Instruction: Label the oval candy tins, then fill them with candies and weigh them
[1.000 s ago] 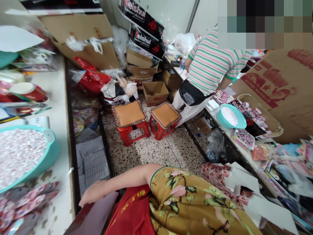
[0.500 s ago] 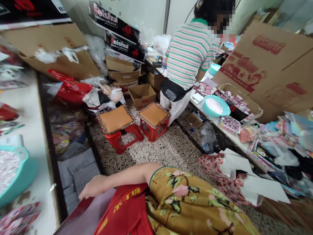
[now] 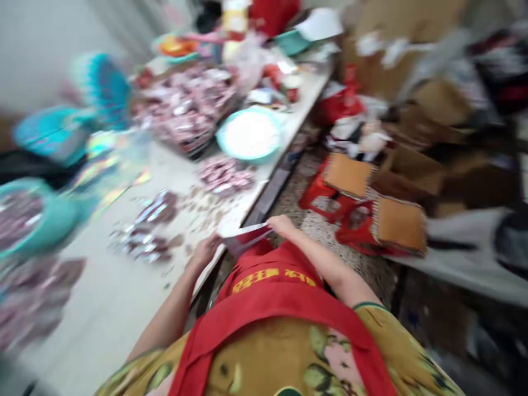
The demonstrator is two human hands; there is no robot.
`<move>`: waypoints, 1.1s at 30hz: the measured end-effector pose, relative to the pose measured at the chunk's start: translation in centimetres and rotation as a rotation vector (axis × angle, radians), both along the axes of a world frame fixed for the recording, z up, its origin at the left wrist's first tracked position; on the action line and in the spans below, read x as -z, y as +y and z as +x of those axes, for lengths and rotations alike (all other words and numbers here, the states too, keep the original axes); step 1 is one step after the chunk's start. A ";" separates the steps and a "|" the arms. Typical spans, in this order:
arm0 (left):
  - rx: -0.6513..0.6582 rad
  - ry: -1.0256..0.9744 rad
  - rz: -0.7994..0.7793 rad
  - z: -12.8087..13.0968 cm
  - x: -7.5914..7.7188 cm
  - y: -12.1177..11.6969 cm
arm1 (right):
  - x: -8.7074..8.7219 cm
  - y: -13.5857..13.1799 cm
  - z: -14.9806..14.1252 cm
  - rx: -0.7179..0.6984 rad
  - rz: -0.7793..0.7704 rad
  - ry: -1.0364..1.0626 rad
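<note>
Between my two hands, in front of the red apron (image 3: 268, 275), is a pale greyish-purple sheet or open box (image 3: 243, 242) with a white edge; blur hides which it is. My left hand (image 3: 207, 250) grips its left end beside the table edge. My right hand (image 3: 282, 226) pinches its right end over the gap between table and floor. Near my left hand, small loose pieces (image 3: 206, 206) and shiny wrapped packets (image 3: 150, 225) lie on the white table (image 3: 103, 308).
On the table stand a turquoise basin (image 3: 251, 157) of white pieces, a heap of pink wrapped packets (image 3: 185, 104) and another turquoise basin (image 3: 53, 225). Two red stools with tan seats (image 3: 348, 173) stand on the floor at right, near cardboard boxes (image 3: 416, 170).
My view has swung left from the stools and the co-worker to the table. Both hands now show at the pale sheet or box; earlier only one arm was visible.
</note>
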State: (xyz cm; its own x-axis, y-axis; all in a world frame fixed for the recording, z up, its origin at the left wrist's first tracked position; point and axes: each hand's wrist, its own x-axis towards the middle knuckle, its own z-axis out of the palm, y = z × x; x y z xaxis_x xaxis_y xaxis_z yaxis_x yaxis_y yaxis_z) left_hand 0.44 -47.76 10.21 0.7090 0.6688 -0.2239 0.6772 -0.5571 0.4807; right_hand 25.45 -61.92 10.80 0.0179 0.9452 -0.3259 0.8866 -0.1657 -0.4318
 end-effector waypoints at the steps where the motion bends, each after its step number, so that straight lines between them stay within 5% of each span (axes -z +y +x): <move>1: -0.090 0.028 -0.016 -2.7 0.4 0.6 | 1.4 1.9 0.0 -0.044 -0.004 0.001; 3: -0.208 0.031 -0.055 -6.0 1.3 1.8 | 3.7 5.4 -0.2 -0.089 -0.004 -0.007; 6: -0.287 -0.041 -0.085 -7.6 2.7 3.8 | 5.2 9.2 -0.6 -0.136 -0.022 -0.010; 16: -0.459 -0.085 -0.195 -9.7 5.7 7.3 | 7.2 17.6 -1.9 -0.128 -0.156 0.003; 21: -0.412 -0.033 -0.303 -9.8 5.1 9.9 | 6.9 18.9 -1.3 -0.103 -0.198 0.036; 24: -0.287 -0.108 -0.286 -7.4 3.9 12.6 | 6.5 18.9 -0.5 -0.103 -0.229 0.061; 27: -0.156 -0.137 -0.099 -1.8 3.4 15.7 | 5.2 18.0 -0.1 -0.082 -0.264 0.067; 30: 0.011 -0.042 0.081 4.2 3.6 17.1 | 3.0 16.8 -1.3 -0.057 -0.300 0.084; 33: 0.066 0.053 0.187 6.9 4.9 17.3 | 2.6 16.9 -3.6 -0.036 -0.318 0.096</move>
